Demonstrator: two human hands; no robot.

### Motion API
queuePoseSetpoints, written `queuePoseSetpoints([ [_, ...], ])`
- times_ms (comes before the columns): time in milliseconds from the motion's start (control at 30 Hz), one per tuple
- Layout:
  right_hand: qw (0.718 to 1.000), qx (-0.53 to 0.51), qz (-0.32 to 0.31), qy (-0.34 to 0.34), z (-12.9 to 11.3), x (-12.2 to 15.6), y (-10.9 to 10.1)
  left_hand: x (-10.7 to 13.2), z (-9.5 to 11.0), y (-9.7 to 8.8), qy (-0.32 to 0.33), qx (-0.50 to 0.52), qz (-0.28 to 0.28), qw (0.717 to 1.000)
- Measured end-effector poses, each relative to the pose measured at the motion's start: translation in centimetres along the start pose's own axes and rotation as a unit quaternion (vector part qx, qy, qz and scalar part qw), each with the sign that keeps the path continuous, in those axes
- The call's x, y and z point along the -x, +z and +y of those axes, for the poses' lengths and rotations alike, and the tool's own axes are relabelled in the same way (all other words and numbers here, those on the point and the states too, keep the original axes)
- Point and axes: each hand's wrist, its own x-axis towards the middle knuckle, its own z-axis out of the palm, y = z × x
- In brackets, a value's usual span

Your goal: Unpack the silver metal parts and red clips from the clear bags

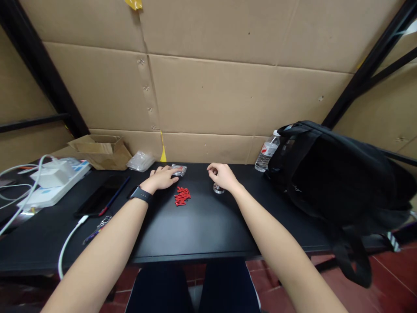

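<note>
Small red peg-like pieces [182, 196]: loose heap on black tabletop [195, 234], nearer left hand [161, 178] | round metal piece [218, 189]: beneath right hand [223, 175], fingers curled, unable to tell whether clamped | left hand: fingers apart, touching clear sachet [181, 171] | cardboard panel [208, 95]: behind tabletop

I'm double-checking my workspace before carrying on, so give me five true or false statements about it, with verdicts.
1. The left hand is at a small clear packet. True.
2. The red pieces lie to the right of the right hand. False: they lie to its left.
3. A round metal object is by the right hand. True.
4. The watch is on the right wrist. False: it is on the left.
5. A black backpack is at the right. True.
</note>
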Motion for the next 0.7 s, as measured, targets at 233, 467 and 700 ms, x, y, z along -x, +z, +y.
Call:
queuePoseSetpoints([
  [233, 1.0, -0.009, -0.004, 0.008, 0.2, -0.1, -0.4, 0.0, 0.2, 0.3, -0.034, -0.021, 0.035, 0.999],
  [467, 1.0, -0.015, 0.008, 0.01, 0.2, -0.2, -0.5, 0.8, -2.6, -1.5, -0.183, 0.011, 0.285, 0.941],
  [700, 1.0, -0.012, -0.004, 0.017, 0.1, -0.1, -0.6, 0.1, -6.6, -1.1, -0.239, 0.076, 0.225, 0.942],
])
